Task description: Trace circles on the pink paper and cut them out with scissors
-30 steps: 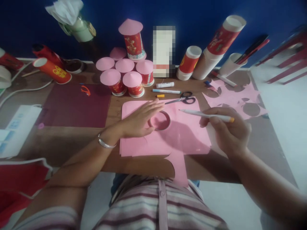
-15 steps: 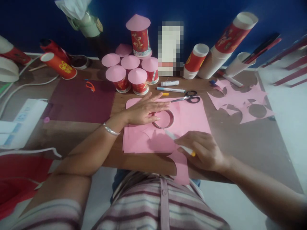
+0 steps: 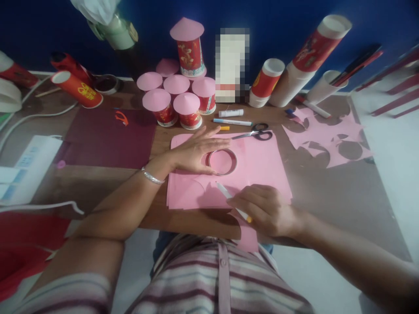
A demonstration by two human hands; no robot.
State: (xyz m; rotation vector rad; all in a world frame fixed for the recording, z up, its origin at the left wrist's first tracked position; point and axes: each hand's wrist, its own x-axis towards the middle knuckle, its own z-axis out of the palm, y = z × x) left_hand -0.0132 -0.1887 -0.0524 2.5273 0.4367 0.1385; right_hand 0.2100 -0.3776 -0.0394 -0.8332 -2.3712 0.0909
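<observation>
My left hand [image 3: 193,155] lies spread on the pink paper sheets [image 3: 265,165], fingers stretched out. Its thumb and forefinger curve around the left side of a thin round ring [image 3: 236,162], touching or almost touching it. My right hand [image 3: 266,209] is closed around a white marker [image 3: 223,190] with a yellow end. The marker's tip points up and left, just below the ring and apart from it. A curved line shows on the paper left of the tip. Under my right hand, a cut pink paper scrap [image 3: 248,237] hangs over the table's front edge.
Black-handled scissors [image 3: 262,132] rest across the sheets' far edge. Behind them lie a yellow cap [image 3: 224,128], a blue-and-white marker [image 3: 232,122] and a white stick [image 3: 231,113]. Red cups with pink cone tops [image 3: 186,104] stand further back. Cut pink paper [image 3: 322,131] lies at right.
My right hand has moved left with the marker, whose tip has come away from the ring's lower edge. My left thumb has drawn back from inside the ring to its lower edge.
</observation>
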